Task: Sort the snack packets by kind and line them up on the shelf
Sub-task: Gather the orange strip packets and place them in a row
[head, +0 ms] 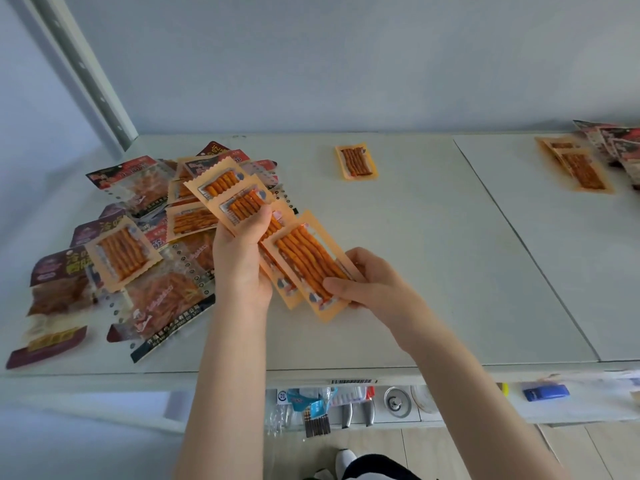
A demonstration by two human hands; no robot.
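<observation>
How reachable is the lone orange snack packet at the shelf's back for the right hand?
Probably yes: only bare white shelf lies between the right hand and that lone orange snack packet, though the hand holds another orange packet.

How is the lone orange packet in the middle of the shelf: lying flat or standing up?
Flat. The packet lies face up on the shelf, strips showing through its window.
</observation>
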